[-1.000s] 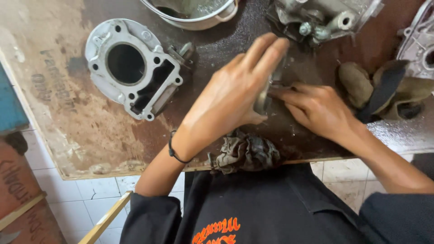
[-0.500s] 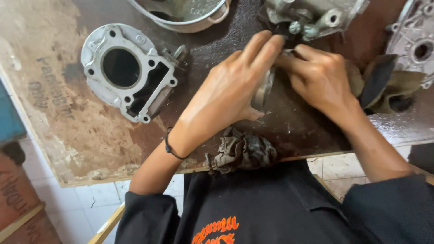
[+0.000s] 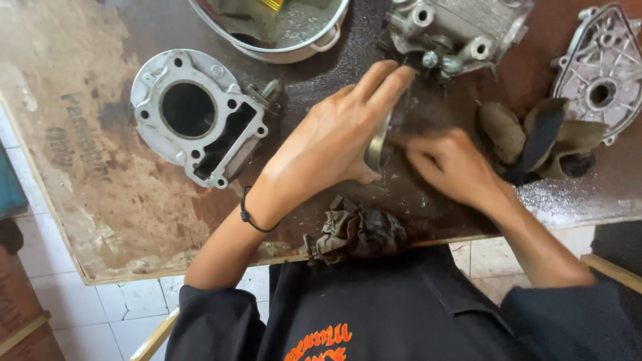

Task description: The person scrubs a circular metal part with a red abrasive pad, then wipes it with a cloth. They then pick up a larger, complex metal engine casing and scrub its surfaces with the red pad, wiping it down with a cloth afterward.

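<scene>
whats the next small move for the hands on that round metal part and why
Probably keep the left hand steady and work the right hand on around the round metal part. The left hand grips the part on edge over the table, while the right fingertips press its inner face, blurred. What they do there is hidden, so this is only a guess.

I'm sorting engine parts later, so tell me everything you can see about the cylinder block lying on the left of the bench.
The cylinder block is a pale grey cast-metal piece, dull and grimy, lying flat with its large round bore facing up. Small bolt holes ring the rim, and a dark, roughly rectangular passage opens beside the bore on the right. It rests on the worn brown bench, left of the left hand, which does not touch it. A small metal fitting sits against its upper right corner.
</scene>
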